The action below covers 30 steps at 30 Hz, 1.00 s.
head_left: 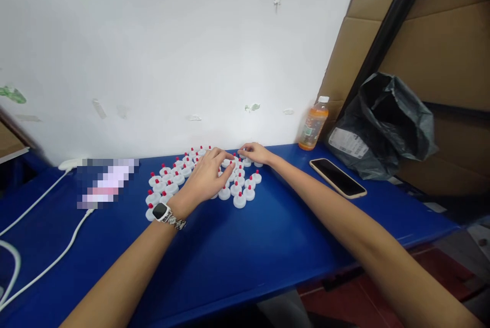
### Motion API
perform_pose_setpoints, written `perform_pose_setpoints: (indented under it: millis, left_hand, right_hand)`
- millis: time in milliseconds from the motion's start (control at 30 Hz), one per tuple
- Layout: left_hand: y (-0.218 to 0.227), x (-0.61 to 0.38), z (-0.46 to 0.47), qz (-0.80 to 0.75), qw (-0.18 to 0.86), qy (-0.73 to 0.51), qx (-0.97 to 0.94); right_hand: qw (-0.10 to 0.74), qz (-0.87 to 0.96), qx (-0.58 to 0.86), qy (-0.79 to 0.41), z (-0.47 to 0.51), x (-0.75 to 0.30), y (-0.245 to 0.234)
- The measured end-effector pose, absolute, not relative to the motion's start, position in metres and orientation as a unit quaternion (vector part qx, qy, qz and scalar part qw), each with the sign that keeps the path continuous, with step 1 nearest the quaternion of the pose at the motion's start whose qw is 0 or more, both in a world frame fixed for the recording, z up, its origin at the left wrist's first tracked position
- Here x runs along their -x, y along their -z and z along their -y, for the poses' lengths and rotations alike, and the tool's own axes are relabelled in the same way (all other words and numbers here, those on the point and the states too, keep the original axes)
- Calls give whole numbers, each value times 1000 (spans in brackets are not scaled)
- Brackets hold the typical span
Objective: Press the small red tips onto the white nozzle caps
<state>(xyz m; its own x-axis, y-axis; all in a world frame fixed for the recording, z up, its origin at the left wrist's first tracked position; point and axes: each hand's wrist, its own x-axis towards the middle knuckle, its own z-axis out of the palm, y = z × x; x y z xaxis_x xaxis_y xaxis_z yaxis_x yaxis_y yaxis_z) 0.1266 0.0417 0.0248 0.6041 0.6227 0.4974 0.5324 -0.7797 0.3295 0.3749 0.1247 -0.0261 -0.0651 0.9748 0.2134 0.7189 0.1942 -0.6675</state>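
Red-tipped white caps (239,201) crowd the centre of the blue bench (248,251)

We see the caps standing in a loose cluster, red tips up, from left of the frame's centre to just right of it, the back rows near the white wall (172,52). Our left hand (209,173) lies over the middle of the cluster, thumb and forefinger a little apart; whether it touches a cap, we cannot tell. Our right hand (255,153) is at the cluster's back right edge, fingers bent down; we cannot tell whether they pinch a cap. Our hands are near each other but apart. We wear a watch (160,210) on the left wrist. At the right of the frame stand an orange-filled bottle (313,126) and a dark plastic bag (383,134), with a phone (339,178) lying in front of them. At the left, white cables (72,238) run to a pixelated patch (107,183).
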Motion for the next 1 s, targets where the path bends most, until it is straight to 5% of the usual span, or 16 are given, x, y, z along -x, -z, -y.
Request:
perform_pose_setpoints:
  millis: [400, 767, 1000]
  left_hand:
    - [-24, -122, -40, -324, 86, -325, -884]
    - [-27, -127, -35, -317, 98, -316, -889]
    - [-31, -117, -37, -339, 109, -310, -881]
  right_hand:
    - [430, 604, 597, -307, -96, -381, 18]
    - [160, 780, 605, 7, -67, -371, 9]
    - [118, 796, 588, 81, -76, -363, 8]
